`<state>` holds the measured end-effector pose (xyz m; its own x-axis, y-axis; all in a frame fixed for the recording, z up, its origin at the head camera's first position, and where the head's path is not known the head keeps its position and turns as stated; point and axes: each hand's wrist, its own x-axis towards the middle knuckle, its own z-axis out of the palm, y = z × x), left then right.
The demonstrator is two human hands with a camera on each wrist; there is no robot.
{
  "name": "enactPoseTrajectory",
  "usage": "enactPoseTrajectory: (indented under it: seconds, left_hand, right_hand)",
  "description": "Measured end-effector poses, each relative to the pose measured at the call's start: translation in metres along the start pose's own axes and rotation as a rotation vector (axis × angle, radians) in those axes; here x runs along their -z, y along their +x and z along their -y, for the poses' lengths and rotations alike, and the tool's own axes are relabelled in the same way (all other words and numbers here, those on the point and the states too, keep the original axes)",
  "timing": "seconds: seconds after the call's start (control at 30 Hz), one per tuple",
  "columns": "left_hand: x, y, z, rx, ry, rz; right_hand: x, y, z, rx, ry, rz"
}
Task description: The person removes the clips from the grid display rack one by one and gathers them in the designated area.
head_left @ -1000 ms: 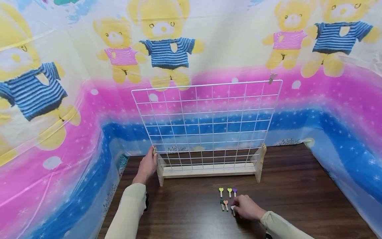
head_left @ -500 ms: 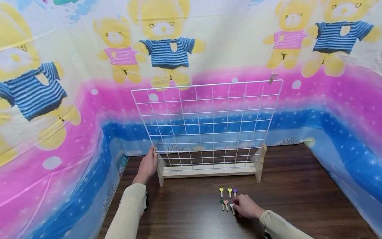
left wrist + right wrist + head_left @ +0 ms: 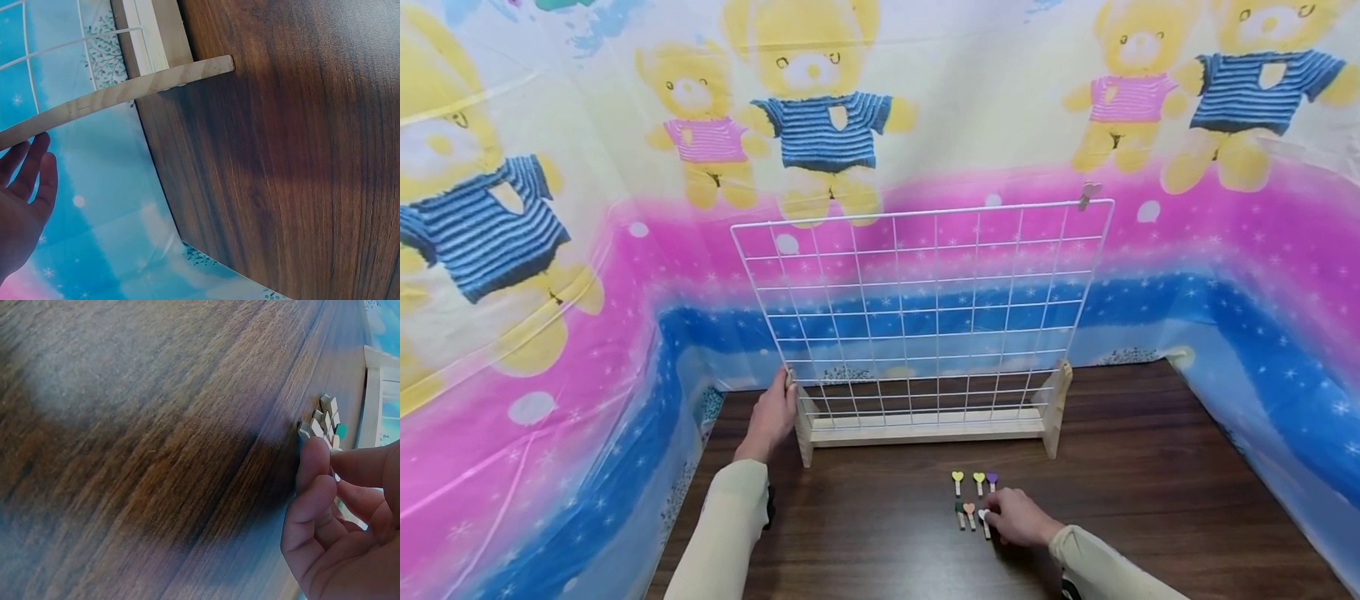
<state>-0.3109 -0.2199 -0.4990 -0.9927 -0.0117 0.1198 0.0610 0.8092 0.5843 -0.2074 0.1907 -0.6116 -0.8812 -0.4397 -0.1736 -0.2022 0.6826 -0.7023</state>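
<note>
A white wire grid [image 3: 925,212] stands upright in a wooden stand [image 3: 925,431]. My left hand [image 3: 771,417] holds the stand's left upright [image 3: 112,95] near its top; in the left wrist view fingertips touch its outer side, with the thumb out of sight. Lower right, my right hand [image 3: 1021,518] pinches a small clothespin with a white heart [image 3: 984,517], close over the table. Beside it lie clothespins with green [image 3: 958,506] and peach [image 3: 969,509] hearts. Behind these are two yellow-heart clothespins [image 3: 957,477] and a purple-heart one [image 3: 992,478].
One greyish heart clothespin [image 3: 1087,197] is clipped to the grid's top wire near the right corner. The dark wooden table [image 3: 865,517] reaches a curtain [image 3: 970,167] printed with bears, which surrounds it at the back and sides.
The right hand has shifted the white-heart clothespin very slightly away from the person, closer to the row. The left hand stays on the upright.
</note>
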Motion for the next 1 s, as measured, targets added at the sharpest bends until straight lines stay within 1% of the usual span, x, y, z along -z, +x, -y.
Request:
enactPoseTrajectory:
  seconds: [0.1,0.3,0.43,0.67,0.9,1.0]
  left_hand:
    - [0.0002,0.0005,-0.0003,0.003,-0.002,0.003]
    - [0.0002,0.0015,-0.0010,0.003,0.001,0.001]
    - [-0.0003,0.0010,-0.0006,0.010,-0.004,0.001]
    - [0.0000,0.0002,-0.0002,0.011,-0.009,-0.002]
    - [0.0016,-0.0003,-0.0007,0.001,-0.005,0.010]
    - [0.0017,-0.0010,-0.0013,0.007,-0.007,0.010]
  right_hand:
    - [0.0006,0.0009,0.0005,-0.020,0.004,0.009]
    - [0.0008,0.0003,0.0011,-0.010,0.013,-0.009]
    - [-0.0001,0.0008,0.0001,-0.024,0.010,-0.013]
    - [0.0003,0.0048,0.0006,0.006,-0.007,-0.035]
    - [-0.0008,0.0077,-0.0005,-0.003,-0.006,-0.027]
    - [-0.0016,0.0081,-0.0017,-0.002,-0.008,-0.028]
